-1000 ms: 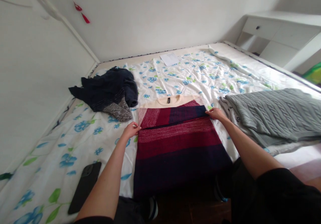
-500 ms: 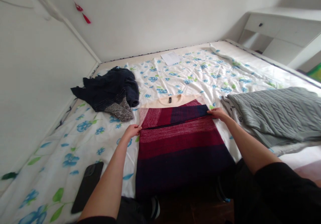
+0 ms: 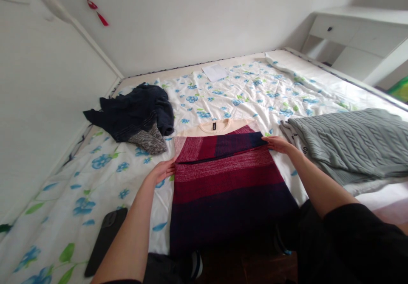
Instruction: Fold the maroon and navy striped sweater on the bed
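A knitted sweater (image 3: 223, 178) lies flat on the bed, cream at the neck and banded in pink, burgundy and navy. One sleeve is folded across its chest. My left hand (image 3: 162, 171) rests at the sweater's left edge, fingers stretched out and touching the knit by the end of the folded sleeve. On the opposite side, my right hand (image 3: 278, 144) lies with extended fingertips against the navy part of the fold. Neither hand appears to pinch the cloth. The sweater's bottom hem is dark and hard to make out near my legs.
Left of the sweater lies a crumpled navy garment (image 3: 137, 110) with a grey speckled part. A folded grey cable-knit sweater (image 3: 353, 144) is at the right. A black phone (image 3: 106, 241) sits beside my left forearm. White paper (image 3: 215, 72) lies farther back on the floral sheet (image 3: 105, 182).
The fingers of both hands have loosened from a pinch on the sweater's edges and straightened. The sweater keeps its shape. The view has shifted slightly.
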`<action>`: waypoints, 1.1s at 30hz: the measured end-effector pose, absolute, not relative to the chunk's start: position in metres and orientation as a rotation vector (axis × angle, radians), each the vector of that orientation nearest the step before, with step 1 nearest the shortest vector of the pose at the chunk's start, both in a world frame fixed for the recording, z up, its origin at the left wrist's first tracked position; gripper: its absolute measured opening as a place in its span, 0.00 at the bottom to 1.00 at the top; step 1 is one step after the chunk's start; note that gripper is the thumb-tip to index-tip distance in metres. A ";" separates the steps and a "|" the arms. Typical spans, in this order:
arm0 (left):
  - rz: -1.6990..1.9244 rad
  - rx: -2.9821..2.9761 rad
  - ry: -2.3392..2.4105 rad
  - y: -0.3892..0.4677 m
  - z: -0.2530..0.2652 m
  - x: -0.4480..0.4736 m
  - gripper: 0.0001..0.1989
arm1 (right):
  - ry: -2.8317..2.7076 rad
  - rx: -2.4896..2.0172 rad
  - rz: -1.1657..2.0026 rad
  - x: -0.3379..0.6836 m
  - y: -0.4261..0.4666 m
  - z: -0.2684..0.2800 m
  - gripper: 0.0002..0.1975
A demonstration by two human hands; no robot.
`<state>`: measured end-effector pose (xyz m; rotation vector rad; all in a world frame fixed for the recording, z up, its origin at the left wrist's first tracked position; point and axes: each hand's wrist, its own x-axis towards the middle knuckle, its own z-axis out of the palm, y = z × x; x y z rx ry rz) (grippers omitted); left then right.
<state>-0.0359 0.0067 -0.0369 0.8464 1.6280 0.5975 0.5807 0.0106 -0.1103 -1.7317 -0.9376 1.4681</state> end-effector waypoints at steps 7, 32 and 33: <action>0.558 0.940 1.663 0.005 -0.038 -0.031 0.28 | -1.212 -2.132 0.889 0.571 0.025 -0.108 0.28; 0.553 0.940 1.654 0.007 -0.049 -0.037 0.25 | -2.179 -1.967 0.457 0.493 0.073 -0.130 0.45; 0.557 0.933 1.646 0.007 -0.049 -0.038 0.25 | -2.190 -1.969 0.473 0.492 0.077 -0.132 0.45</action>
